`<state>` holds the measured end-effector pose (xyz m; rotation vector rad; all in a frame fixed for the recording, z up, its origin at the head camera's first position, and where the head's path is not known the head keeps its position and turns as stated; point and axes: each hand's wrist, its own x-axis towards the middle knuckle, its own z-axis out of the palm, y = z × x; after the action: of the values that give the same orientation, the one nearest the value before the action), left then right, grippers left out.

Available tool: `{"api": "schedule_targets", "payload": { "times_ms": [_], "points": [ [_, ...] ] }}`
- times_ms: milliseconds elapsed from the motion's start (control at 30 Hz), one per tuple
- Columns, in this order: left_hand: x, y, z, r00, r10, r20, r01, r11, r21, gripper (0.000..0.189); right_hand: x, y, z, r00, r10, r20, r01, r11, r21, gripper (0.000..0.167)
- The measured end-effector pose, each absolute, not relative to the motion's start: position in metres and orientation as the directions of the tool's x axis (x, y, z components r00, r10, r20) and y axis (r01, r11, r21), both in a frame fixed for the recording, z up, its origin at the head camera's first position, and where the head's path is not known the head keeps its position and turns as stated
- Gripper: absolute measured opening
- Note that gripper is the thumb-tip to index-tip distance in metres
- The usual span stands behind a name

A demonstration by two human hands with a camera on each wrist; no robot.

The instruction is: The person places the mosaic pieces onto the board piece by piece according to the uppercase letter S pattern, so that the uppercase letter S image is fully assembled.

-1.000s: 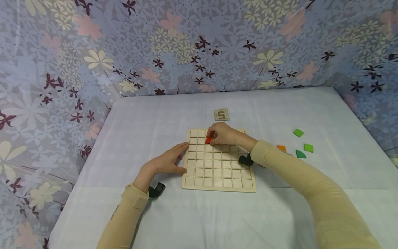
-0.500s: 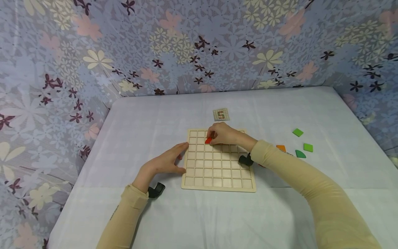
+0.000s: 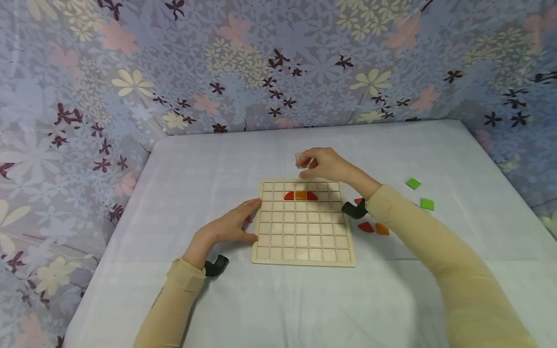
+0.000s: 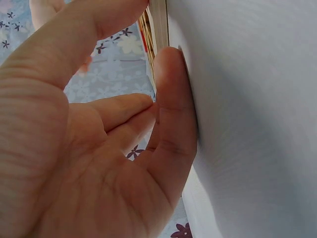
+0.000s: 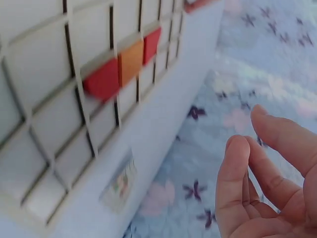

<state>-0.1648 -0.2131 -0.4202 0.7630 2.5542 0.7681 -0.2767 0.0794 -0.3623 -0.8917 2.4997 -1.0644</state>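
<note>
A wooden grid board lies flat on the table. In its second row from the far side sit a rounded red tile, an orange square tile and another rounded red tile, side by side. My left hand rests at the board's left edge, its thumb and fingers touching the rim. Past the board's far edge, my right hand hovers over a small pattern card and covers most of it. The right wrist view shows that hand's fingers loosely bent, thumb apart, holding nothing.
Right of the board lie loose tiles: a red one, an orange one, a partly hidden red one, and green squares farther out. The right sleeve hides some table there. Floral cloth hangs behind.
My right hand has let go of the left red tile, leaving it on the board, and has moved away and slightly right, over the card. The left hand stays put.
</note>
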Motion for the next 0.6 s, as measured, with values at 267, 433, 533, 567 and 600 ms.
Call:
{"api": "schedule_targets", "payload": {
  "times_ms": [267,433,533,567,600],
  "points": [
    [-0.164,-0.212,-0.417,-0.784,0.596,-0.173,0.398,0.697,0.597,0.092,-0.279,0.132,-0.347,-0.877,-0.481,-0.019,-0.299,0.574,-0.762,0.032],
    [-0.165,-0.213,-0.419,-0.786,0.594,-0.171,0.4,0.699,0.592,0.092,-0.275,0.168,-0.343,-0.927,-0.373,-0.035,-0.215,0.607,-0.765,0.036],
    [-0.164,-0.214,-0.42,-0.784,0.597,-0.169,0.403,0.697,0.593,0.092,-0.271,0.188,-0.342,-0.95,-0.308,-0.053,-0.161,0.626,-0.763,0.042],
    [-0.164,-0.214,-0.42,-0.783,0.599,-0.169,0.404,0.696,0.594,0.092,-0.27,0.194,-0.342,-0.955,-0.291,-0.056,-0.147,0.631,-0.762,0.045],
    [-0.164,-0.214,-0.42,-0.782,0.601,-0.166,0.407,0.694,0.594,0.092,-0.269,0.2,-0.342,-0.959,-0.276,-0.059,-0.136,0.636,-0.76,0.047]
  ]
}}
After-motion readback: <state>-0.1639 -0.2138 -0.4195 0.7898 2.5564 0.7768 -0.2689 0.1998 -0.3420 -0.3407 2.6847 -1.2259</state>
